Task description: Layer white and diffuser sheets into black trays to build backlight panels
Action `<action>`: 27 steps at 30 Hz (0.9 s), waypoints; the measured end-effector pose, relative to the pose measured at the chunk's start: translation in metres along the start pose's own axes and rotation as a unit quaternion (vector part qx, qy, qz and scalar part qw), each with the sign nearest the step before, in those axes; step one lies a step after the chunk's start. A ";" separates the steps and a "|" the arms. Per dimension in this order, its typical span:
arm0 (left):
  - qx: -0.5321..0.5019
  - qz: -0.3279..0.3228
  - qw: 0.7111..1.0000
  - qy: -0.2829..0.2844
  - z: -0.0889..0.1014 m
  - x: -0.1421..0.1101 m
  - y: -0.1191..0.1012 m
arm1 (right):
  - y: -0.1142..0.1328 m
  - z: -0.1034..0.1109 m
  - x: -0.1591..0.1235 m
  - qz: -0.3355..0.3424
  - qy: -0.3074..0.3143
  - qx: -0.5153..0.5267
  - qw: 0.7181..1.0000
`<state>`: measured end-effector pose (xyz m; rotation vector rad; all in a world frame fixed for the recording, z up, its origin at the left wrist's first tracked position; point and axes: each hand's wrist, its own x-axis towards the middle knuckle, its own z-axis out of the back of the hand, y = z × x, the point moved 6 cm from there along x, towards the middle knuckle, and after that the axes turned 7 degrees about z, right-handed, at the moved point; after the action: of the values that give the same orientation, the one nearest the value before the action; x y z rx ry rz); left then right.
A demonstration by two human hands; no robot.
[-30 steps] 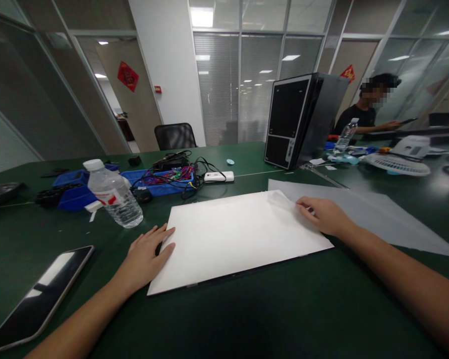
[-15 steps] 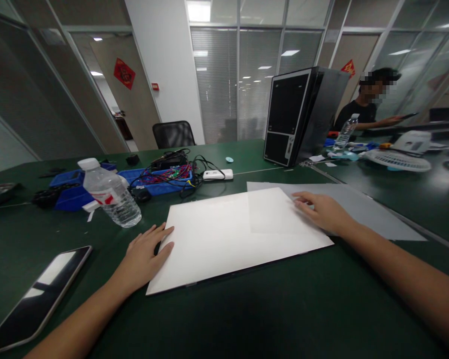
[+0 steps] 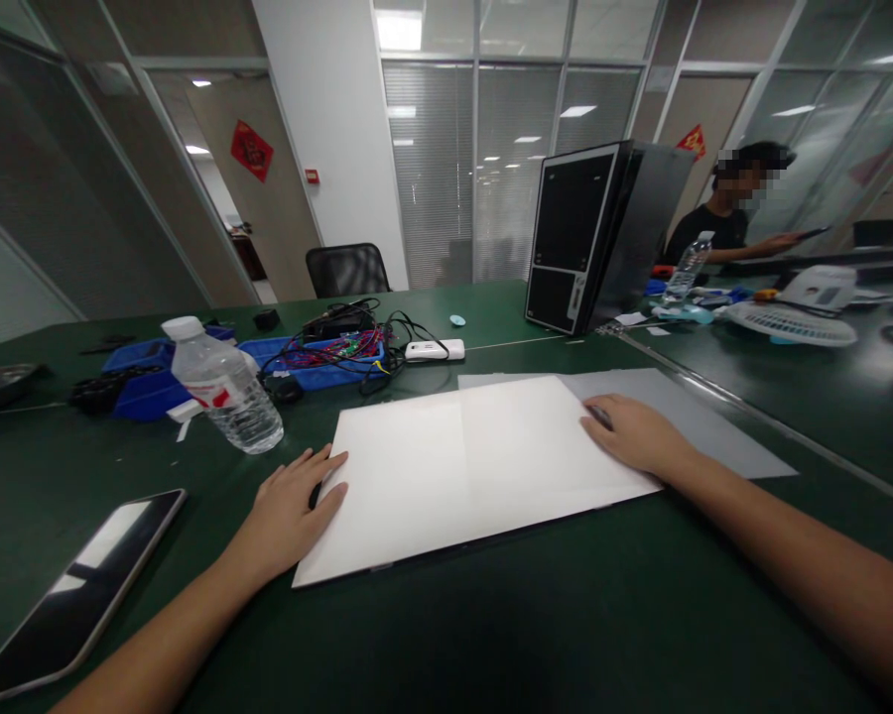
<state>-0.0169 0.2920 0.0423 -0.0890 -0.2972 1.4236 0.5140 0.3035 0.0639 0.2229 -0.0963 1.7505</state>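
Pressing a translucent sheet over a white panel on a green desk

Spanning the whole foreground was a dark green table (image 3: 491, 635), set in an office with glass partitions and ceiling lights. On the table's left part stood a clear water bottle (image 3: 223, 387), blue trays (image 3: 149, 382) of coloured wires, and a dark tablet (image 3: 74, 595) near the front edge. Farther back rested a small white device (image 3: 435, 349) and an upright black computer case (image 3: 591, 238). Another person (image 3: 729, 213) sat at a neighbouring desk at the far right.

A white panel (image 3: 409, 486) lay flat at the centre. A translucent sheet (image 3: 685, 421) overlapped the panel's right half and ran off it to the right across the table. The right hand (image 3: 632, 436) lay palm down on this sheet at the panel's right edge, fingers loosely extended and gripping nothing. The left hand (image 3: 290, 516) lay flat and open at the panel's left edge, fingertips touching its border, holding nothing.
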 end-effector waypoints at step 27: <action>0.009 -0.006 1.000 0.006 -0.002 0.000 0.001 | -0.031 0.004 -0.002 -0.072 0.033 -0.038 0.996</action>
<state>-0.0173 0.2925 0.0402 -0.0812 -0.2746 1.4141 0.5448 0.3072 0.0652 0.1145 -0.0963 1.6068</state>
